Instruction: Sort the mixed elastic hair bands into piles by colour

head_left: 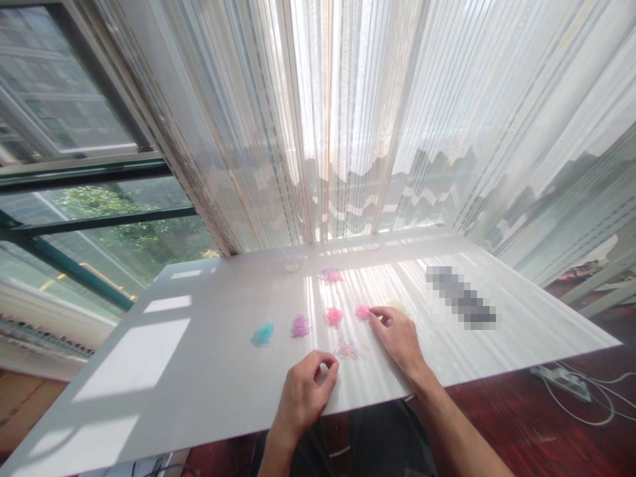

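Small piles of thin coloured loops, which look like rubber bands, lie on a white table point(199, 371). From left to right come a teal pile point(263, 334), a purple pile point(300, 325), a red-pink pile point(333, 317), a bright pink pile point(362, 311) and a pale yellow pile point(399, 307), partly behind my right hand point(397, 334). That hand is pinched, its fingertips at the bright pink pile's right edge. My left hand point(309, 387) has thumb and forefinger together beside a loose mixed pile point(349, 349). Anything between the fingertips of either hand is too small to see.
Farther back lie another mixed pile point(330, 275) and a clear round container point(293, 259). A pixelated dark object point(462, 298) is at the right. Sheer striped curtains point(338, 119) hang behind the table. A power strip with cables point(561, 383) rests on the floor, right.
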`<action>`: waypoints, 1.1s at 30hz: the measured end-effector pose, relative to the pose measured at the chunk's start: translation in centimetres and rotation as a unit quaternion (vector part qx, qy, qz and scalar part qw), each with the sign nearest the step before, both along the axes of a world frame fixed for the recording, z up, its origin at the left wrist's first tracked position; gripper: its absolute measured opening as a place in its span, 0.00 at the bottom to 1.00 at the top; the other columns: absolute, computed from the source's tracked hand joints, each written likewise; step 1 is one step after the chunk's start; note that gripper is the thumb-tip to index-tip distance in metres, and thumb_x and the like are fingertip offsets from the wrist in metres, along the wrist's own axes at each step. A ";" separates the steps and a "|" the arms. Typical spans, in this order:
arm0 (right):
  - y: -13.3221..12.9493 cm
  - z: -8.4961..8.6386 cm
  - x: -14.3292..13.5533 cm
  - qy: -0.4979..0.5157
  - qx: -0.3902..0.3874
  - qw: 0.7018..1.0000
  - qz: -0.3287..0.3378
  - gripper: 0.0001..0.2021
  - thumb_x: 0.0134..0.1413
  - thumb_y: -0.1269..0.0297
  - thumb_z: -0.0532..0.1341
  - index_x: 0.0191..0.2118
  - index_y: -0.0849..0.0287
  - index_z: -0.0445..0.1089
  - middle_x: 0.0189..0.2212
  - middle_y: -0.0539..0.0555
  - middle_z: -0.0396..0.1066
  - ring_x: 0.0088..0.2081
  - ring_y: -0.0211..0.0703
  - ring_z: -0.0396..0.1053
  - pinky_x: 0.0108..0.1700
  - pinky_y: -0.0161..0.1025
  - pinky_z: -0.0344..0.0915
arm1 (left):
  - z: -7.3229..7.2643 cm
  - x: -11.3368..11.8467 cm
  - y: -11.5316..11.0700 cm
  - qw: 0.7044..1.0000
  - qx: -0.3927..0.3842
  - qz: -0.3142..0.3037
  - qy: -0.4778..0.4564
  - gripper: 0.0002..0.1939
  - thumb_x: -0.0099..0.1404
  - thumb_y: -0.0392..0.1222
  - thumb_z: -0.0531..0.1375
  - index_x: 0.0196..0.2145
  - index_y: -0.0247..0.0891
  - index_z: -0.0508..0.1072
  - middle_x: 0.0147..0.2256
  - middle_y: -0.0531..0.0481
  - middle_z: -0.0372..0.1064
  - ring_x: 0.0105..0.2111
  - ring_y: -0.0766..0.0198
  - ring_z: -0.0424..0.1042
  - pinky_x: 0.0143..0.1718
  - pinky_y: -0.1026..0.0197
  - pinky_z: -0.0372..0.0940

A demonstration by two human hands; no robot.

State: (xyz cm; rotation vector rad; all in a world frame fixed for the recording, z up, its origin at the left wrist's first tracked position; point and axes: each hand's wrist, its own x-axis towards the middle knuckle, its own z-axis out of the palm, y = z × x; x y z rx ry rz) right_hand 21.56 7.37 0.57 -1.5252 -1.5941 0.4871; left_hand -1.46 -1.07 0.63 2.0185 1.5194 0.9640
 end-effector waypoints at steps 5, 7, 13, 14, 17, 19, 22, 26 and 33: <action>0.0 0.0 -0.1 0.005 0.004 1.000 -0.006 0.21 0.60 0.46 0.58 0.37 0.58 0.81 0.34 0.58 0.81 0.30 0.48 0.74 0.40 0.46 0.70 | -0.1 -0.1 -0.1 1.000 -0.002 0.001 -0.004 0.10 0.73 0.45 0.57 0.37 0.41 0.77 0.29 0.52 0.75 0.25 0.65 0.70 0.31 0.64 0.66; 0.0 0.0 -0.1 0.009 0.009 1.000 -0.009 0.21 0.61 0.46 0.58 0.37 0.58 0.81 0.34 0.58 0.81 0.30 0.48 0.74 0.40 0.45 0.70 | -0.2 -0.1 -0.1 1.000 -0.002 0.001 -0.008 0.10 0.73 0.45 0.57 0.37 0.41 0.77 0.29 0.52 0.75 0.26 0.65 0.70 0.31 0.64 0.66; -0.3 0.8 -0.6 0.016 0.032 0.999 0.013 0.20 0.64 0.49 0.58 0.39 0.58 0.80 0.36 0.59 0.81 0.32 0.48 0.75 0.41 0.45 0.71 | -0.2 0.0 0.0 0.999 0.011 0.004 -0.050 0.09 0.71 0.45 0.60 0.35 0.40 0.78 0.29 0.53 0.75 0.23 0.67 0.67 0.29 0.65 0.64; -0.2 1.1 -1.1 0.015 0.035 0.999 0.026 0.18 0.64 0.50 0.59 0.39 0.58 0.80 0.36 0.58 0.81 0.33 0.48 0.75 0.41 0.45 0.71 | -0.2 0.1 0.1 0.997 0.015 0.011 -0.071 0.09 0.70 0.45 0.60 0.35 0.40 0.78 0.28 0.53 0.75 0.23 0.67 0.66 0.28 0.66 0.64; 0.2 2.1 -3.5 0.003 0.040 0.995 0.088 0.11 0.64 0.58 0.61 0.40 0.56 0.80 0.36 0.55 0.81 0.34 0.45 0.76 0.40 0.41 0.71 | -0.1 0.0 0.2 0.990 0.026 0.050 -0.125 0.12 0.69 0.48 0.61 0.33 0.39 0.78 0.27 0.52 0.74 0.22 0.68 0.66 0.26 0.67 0.64; 0.6 2.7 -5.7 -0.014 0.039 0.989 0.139 0.07 0.62 0.62 0.63 0.39 0.55 0.80 0.36 0.53 0.81 0.34 0.43 0.76 0.41 0.39 0.72 | -0.1 -0.2 0.2 0.985 0.033 0.085 -0.144 0.14 0.70 0.49 0.59 0.34 0.38 0.78 0.26 0.52 0.73 0.22 0.67 0.67 0.26 0.67 0.65; 1.4 3.0 -9.0 -0.047 0.029 0.982 0.181 0.06 0.60 0.68 0.65 0.37 0.55 0.80 0.34 0.51 0.81 0.33 0.41 0.76 0.39 0.37 0.71 | -0.2 -0.9 0.0 0.975 0.044 0.136 -0.168 0.16 0.71 0.51 0.58 0.35 0.36 0.77 0.25 0.52 0.73 0.22 0.66 0.68 0.26 0.67 0.67; 2.3 2.8 -11.9 -0.084 0.018 0.979 0.183 0.07 0.60 0.70 0.64 0.37 0.55 0.81 0.34 0.53 0.81 0.35 0.43 0.77 0.41 0.38 0.70 | -0.4 -1.8 -1.0 0.969 0.027 0.158 -0.190 0.17 0.69 0.53 0.61 0.34 0.36 0.78 0.23 0.52 0.72 0.21 0.66 0.68 0.24 0.67 0.66; 1.6 1.9 -12.5 -0.121 0.020 0.971 0.207 0.06 0.58 0.72 0.65 0.35 0.56 0.80 0.32 0.53 0.80 0.37 0.47 0.77 0.42 0.40 0.69 | -0.5 -2.5 -2.0 0.961 -0.001 0.169 -0.218 0.18 0.68 0.54 0.61 0.35 0.36 0.79 0.25 0.50 0.74 0.23 0.64 0.70 0.26 0.66 0.68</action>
